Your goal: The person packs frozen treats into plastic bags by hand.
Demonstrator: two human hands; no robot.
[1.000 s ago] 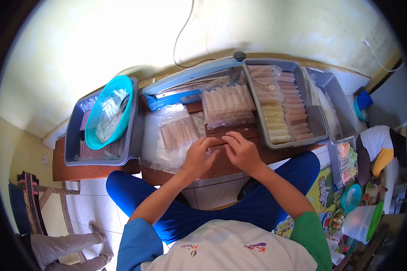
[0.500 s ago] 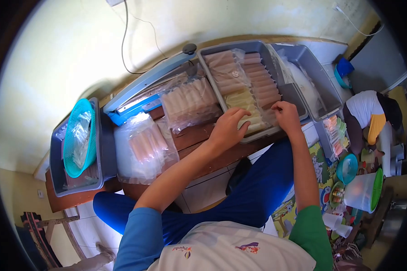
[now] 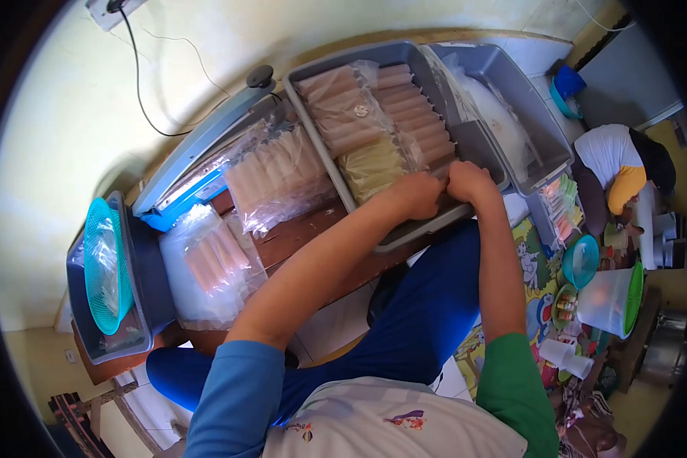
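Both hands are at the near end of a grey tray (image 3: 311,122) filled with wrapped brownish sticks (image 3: 417,114). My left hand (image 3: 421,195) is closed beside the pale yellow sticks (image 3: 372,166); what its fingers hold is hidden. Close to it on the right, my right hand (image 3: 467,182) is closed at the end of the brownish row, and its fingertips are too small to make out. To the left, a clear pack of sticks (image 3: 276,174) and a smaller pack on plastic sheets (image 3: 215,259) lie on the wooden table (image 3: 301,233).
A blue sealer with a long arm (image 3: 198,149) stands against the wall. At the left is a bin (image 3: 153,267) with a turquoise basket (image 3: 103,267). A second grey tray (image 3: 546,149) is at the right. Beyond it, another person (image 3: 611,160) bends over near bowls and tubs.
The view has swung right. Both hands have moved from the table in front of the packs to the near end of the grey tray, and their fingers have closed.
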